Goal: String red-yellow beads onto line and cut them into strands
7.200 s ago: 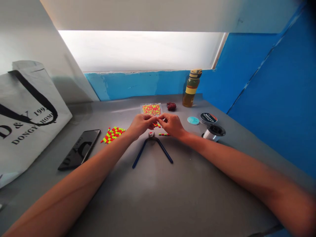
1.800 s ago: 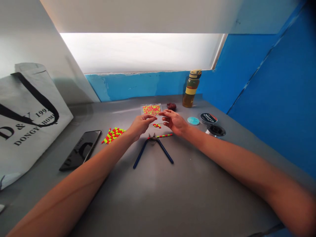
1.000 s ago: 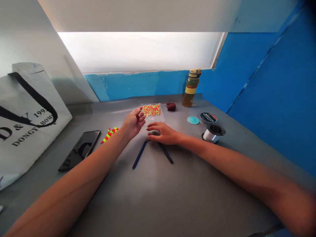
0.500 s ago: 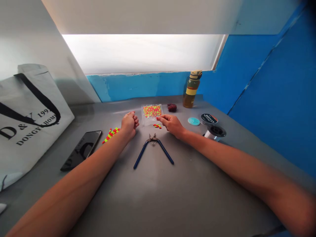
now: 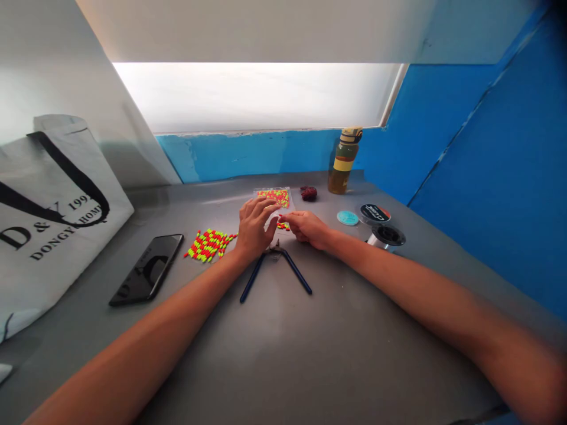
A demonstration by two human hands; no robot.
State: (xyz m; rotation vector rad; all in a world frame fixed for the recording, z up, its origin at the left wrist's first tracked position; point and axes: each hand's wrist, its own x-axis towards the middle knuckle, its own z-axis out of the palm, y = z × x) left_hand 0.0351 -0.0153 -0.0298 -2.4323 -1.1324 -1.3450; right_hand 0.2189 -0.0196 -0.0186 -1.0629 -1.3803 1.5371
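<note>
My left hand (image 5: 253,229) is open with its fingers spread, holding nothing, and it hangs just in front of a clear plastic bag of neon red and yellow beads (image 5: 273,198), partly covering the bag. My right hand (image 5: 308,229) reaches left, its fingertips at a small cluster of the same beads (image 5: 283,225). Whether those fingers pinch any bead is hidden. Below both hands lie blue-handled cutters (image 5: 274,273), their metal jaws mostly hidden behind my left hand. A patch of beads laid in rows (image 5: 208,245) sits left of my left wrist.
A black smartphone (image 5: 146,270) lies left on the grey counter, with a white printed tote bag (image 5: 53,200) beyond it. At the back right stand a bottle (image 5: 343,160), a dark red lump (image 5: 309,193), a teal disc (image 5: 347,218) and line spools (image 5: 385,236), against blue walls.
My left hand has opened from a fist and moved right over the cutters. My right hand has moved onto the small bead cluster. The left bead patch now looks larger and wider.
</note>
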